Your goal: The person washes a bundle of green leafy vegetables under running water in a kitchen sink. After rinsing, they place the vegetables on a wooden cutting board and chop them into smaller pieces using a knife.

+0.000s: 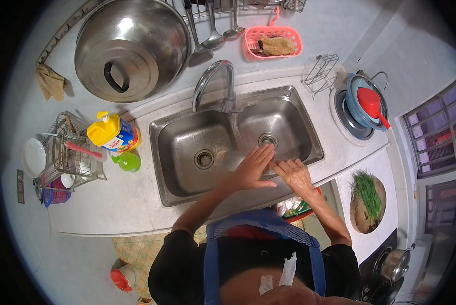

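Observation:
Both bare hands are over the near side of a double-bowl stainless steel sink [233,131], by the divider and the right bowl. My left hand [253,169] is flat, its thumb spread from the fingers, and nothing shows in it. Close beside it on the right, my right hand [292,175] has its fingers slightly bent, with the fingertips near the left hand; whether they touch is unclear. The skin of the right hand looks wet. Behind the hands rises a curved chrome faucet [214,74], its spout over the left bowl. Both drains are visible.
Left of the sink stand a yellow detergent jug [115,133], a green pump bottle [129,162] and a wire dish rack [69,152]. Stacked basins [355,122] stand right. Green stalks [368,196] lie on a round wooden board [359,219]. A pot [394,265] is on the stove.

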### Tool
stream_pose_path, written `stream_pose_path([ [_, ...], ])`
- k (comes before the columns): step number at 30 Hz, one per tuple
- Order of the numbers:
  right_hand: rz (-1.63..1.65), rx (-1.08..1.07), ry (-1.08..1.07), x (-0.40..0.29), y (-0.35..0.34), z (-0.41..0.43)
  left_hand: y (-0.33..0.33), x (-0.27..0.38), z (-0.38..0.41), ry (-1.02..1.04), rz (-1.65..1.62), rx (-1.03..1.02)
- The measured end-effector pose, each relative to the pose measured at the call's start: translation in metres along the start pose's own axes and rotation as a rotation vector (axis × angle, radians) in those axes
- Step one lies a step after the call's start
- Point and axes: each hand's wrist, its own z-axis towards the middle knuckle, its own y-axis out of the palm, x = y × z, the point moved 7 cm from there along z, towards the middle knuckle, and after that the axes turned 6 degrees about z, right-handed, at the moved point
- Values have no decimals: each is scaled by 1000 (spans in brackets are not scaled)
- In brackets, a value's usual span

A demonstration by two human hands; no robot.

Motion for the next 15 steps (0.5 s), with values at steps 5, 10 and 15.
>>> stream_pose_path([
  [5, 39, 43, 6, 4, -8, 1, 14, -9, -2, -16, 32, 7],
  [10, -20, 107, 153, 38, -12, -30, 7, -67, -39, -327, 33, -125],
  [15, 138, 134, 554, 72, -14, -78, 29, -172, -47, -381, 366, -7],
])
